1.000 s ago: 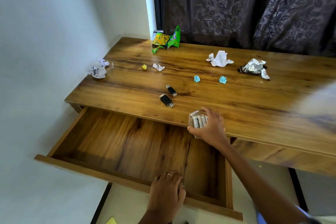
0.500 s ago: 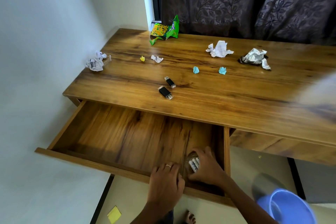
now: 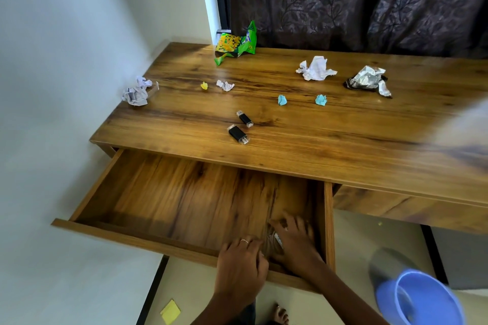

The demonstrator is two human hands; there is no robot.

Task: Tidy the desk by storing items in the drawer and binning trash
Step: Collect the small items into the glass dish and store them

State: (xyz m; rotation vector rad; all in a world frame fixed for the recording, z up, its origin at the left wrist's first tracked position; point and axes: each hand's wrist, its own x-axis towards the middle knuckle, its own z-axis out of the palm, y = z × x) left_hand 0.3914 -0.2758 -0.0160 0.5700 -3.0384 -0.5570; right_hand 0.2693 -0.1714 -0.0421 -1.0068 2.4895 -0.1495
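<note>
2 hands (image 3: pixel 295 241) met in the drawer (image 3: pixel 184 200), right fingers curled around a clear container (image 3: pixel 274 241); next, probably releasing it.

Premises appear domestic: a room in a home, likely a bedroom or study corner. A wood-grain bench (image 3: pixel 343 134) with a pull-out drawer (image 3: pixel 163 239) stands against plain white walls (image 3: pixel 66 60). A dark leaf-patterned curtain (image 3: pixel 343 0) hangs behind it. A bare foot (image 3: pixel 281 314) rests on a pale tiled floor (image 3: pixel 351 243) beside a blue plastic bin (image 3: pixel 422 298).
</note>
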